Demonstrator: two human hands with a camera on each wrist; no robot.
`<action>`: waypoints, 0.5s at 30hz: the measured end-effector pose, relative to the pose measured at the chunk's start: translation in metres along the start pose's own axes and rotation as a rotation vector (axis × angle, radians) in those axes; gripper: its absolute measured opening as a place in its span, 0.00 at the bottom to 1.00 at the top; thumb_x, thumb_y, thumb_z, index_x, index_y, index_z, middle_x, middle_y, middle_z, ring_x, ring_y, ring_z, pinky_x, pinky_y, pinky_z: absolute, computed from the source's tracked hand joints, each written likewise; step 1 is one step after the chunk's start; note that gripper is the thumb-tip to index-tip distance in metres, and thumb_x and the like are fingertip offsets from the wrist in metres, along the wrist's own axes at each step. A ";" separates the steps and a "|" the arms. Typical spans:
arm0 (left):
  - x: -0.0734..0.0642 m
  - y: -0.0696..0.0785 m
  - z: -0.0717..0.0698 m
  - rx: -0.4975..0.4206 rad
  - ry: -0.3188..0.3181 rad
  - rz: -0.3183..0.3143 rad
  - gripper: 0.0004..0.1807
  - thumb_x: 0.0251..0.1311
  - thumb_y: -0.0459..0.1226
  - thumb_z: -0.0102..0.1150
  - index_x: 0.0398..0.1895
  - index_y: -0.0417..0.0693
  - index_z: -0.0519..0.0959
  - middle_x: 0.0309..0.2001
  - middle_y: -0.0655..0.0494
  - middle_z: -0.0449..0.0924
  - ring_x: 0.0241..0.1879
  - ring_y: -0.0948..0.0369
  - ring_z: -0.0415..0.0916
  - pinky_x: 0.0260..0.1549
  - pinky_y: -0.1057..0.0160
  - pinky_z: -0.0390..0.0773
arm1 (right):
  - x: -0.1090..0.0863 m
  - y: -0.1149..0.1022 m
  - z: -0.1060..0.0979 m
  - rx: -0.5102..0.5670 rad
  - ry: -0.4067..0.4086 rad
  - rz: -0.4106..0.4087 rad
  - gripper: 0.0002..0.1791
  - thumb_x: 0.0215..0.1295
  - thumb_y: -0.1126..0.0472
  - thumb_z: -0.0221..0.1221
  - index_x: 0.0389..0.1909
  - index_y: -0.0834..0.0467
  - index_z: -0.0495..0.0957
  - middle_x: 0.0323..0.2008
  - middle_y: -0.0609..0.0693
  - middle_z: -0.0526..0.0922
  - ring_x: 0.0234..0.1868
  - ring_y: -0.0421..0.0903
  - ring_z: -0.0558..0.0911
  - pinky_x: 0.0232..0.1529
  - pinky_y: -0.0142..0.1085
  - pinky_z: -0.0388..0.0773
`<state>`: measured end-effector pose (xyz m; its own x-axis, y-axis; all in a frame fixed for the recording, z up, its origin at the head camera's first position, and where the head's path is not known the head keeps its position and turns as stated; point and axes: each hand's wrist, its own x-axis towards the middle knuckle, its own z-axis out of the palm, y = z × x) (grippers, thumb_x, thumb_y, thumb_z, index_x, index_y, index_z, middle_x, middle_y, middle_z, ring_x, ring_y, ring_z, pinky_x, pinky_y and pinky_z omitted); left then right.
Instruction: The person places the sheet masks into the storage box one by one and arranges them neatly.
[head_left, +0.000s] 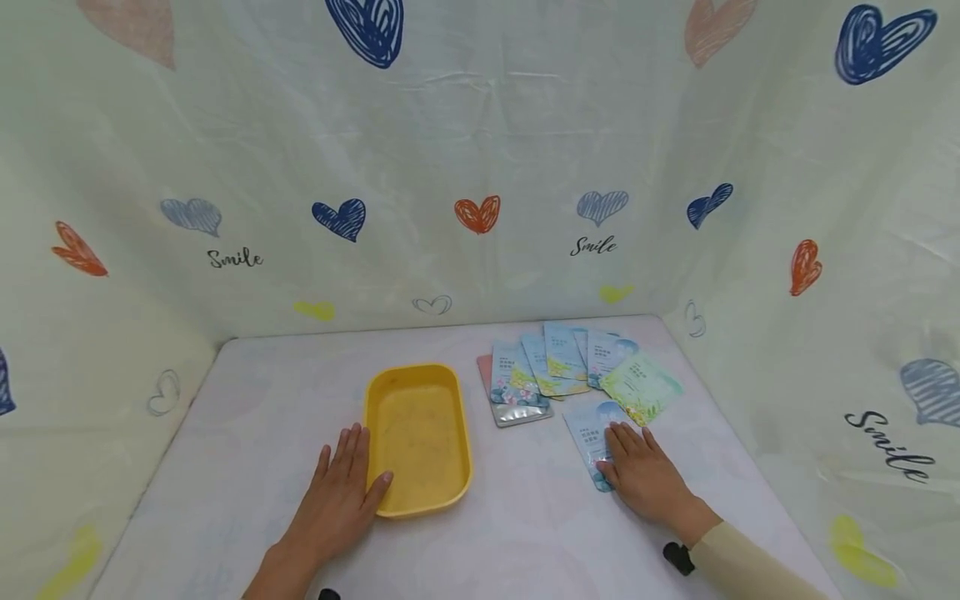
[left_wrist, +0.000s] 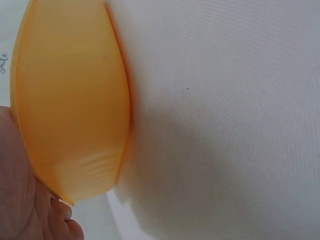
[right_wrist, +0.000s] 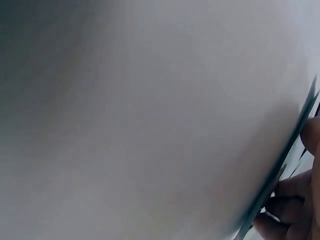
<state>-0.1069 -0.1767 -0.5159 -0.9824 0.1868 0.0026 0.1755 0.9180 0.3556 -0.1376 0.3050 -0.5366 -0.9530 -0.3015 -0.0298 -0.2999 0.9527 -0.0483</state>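
A yellow plastic tray (head_left: 418, 492) lies on the table left of centre. My left hand (head_left: 337, 492) rests along its left side with fingers stretched forward and the thumb over the near left corner of the rim. The left wrist view shows the outer wall of the tray (left_wrist: 75, 100) with the hand at its rim. To the right, a light blue printed sachet (head_left: 587, 429) lies under my right hand (head_left: 648, 475), whose fingers press on its right part. In the right wrist view the sachet (right_wrist: 280, 172) appears edge-on beside the fingers.
Several overlapping sachets lie behind the right hand: a blue floral one (head_left: 513, 375) over a silver-edged one (head_left: 517, 415), more blue ones (head_left: 566, 350), and a green one (head_left: 641, 387) at the right. A curtain with hearts (head_left: 480, 267) encloses the white table (head_left: 247, 417).
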 end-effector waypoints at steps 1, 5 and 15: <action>0.001 0.000 0.001 -0.002 -0.003 -0.001 0.47 0.81 0.59 0.42 0.84 0.31 0.45 0.84 0.34 0.44 0.84 0.38 0.42 0.79 0.32 0.45 | 0.002 -0.005 0.000 -0.006 -0.007 -0.001 0.38 0.81 0.46 0.55 0.74 0.74 0.66 0.75 0.70 0.68 0.78 0.68 0.66 0.78 0.66 0.59; 0.002 0.001 0.002 -0.003 -0.010 -0.006 0.47 0.82 0.59 0.41 0.84 0.32 0.44 0.85 0.35 0.43 0.84 0.38 0.41 0.80 0.32 0.44 | 0.009 -0.024 0.000 -0.032 -0.024 0.018 0.38 0.80 0.47 0.56 0.70 0.79 0.67 0.72 0.75 0.70 0.75 0.70 0.69 0.76 0.62 0.65; 0.001 0.000 0.002 -0.029 -0.022 -0.012 0.48 0.81 0.59 0.41 0.84 0.32 0.44 0.85 0.34 0.42 0.84 0.38 0.39 0.80 0.33 0.44 | 0.027 -0.060 0.004 -0.135 0.039 0.075 0.40 0.77 0.45 0.61 0.63 0.82 0.71 0.64 0.76 0.76 0.63 0.69 0.77 0.62 0.55 0.82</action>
<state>-0.1078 -0.1757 -0.5174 -0.9827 0.1836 -0.0224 0.1612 0.9097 0.3826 -0.1452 0.2393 -0.5385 -0.9730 -0.2306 0.0110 -0.2288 0.9695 0.0876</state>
